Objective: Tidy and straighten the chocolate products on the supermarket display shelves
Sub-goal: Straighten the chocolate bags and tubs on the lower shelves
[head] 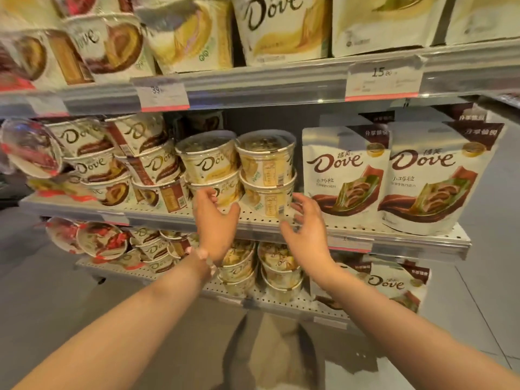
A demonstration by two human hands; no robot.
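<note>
Head view looks forward and down, close to the shelves [253,220].

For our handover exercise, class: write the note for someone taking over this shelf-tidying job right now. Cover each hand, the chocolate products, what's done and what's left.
Left hand: open, at the lower tub of the left yellow stack, no grip yet.
Right hand: open, near the right yellow stack, holding nothing.
Done: the pouches stand upright, fronts out.
Left: the right stack shows barcodes, so turn its logos forward; the brown tubs further left sit tilted and uneven.
</note>
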